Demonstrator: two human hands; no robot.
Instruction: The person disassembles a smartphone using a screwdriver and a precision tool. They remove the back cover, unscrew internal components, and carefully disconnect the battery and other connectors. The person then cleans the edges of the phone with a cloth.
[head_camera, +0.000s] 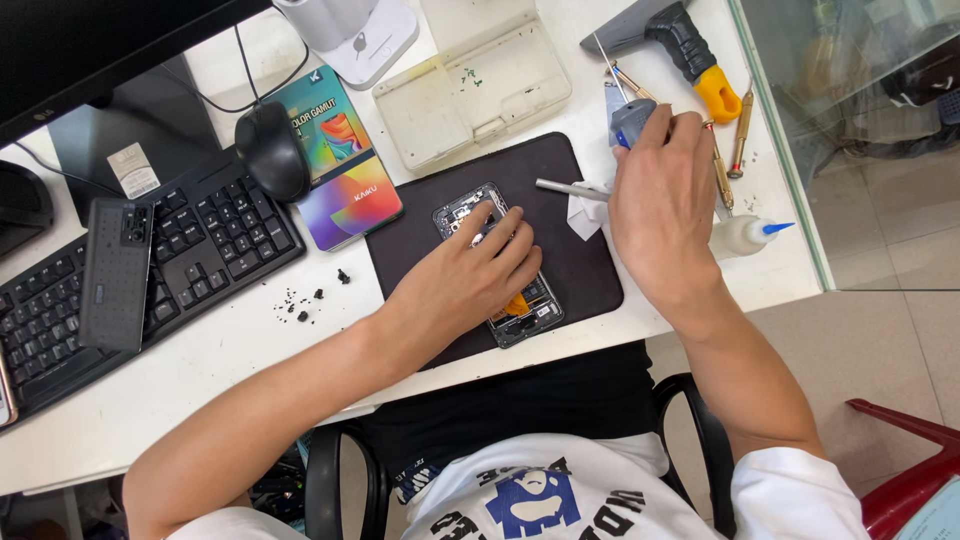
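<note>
Head view looks down on a white worktop (200, 360) crowded with gear: one black keyboard (150, 270) at the left with a dark phone back cover (115, 272) lying on it, one black mouse (272, 150), one colourful flat box (338, 165), one pale plastic tray (470, 85) at the far side, one grey and yellow tool (680, 45) at the far right, and one small white bottle with a blue tip (745, 234). A few black crumbs (305, 303) lie scattered near the keyboard. One dark mat (580, 270) sits at the near middle, carrying one opened phone (500, 270), a silver rod-like tool (570, 188) and a folded white scrap (585, 215). The left hand (465, 280) lies flat over the phone, fingers spread, pressing on it and covering most of it. The right hand (660, 200), just right of the phone, keeps its grip closed around a small grey and blue tool (630, 120) held above the mat's far right corner.
</note>
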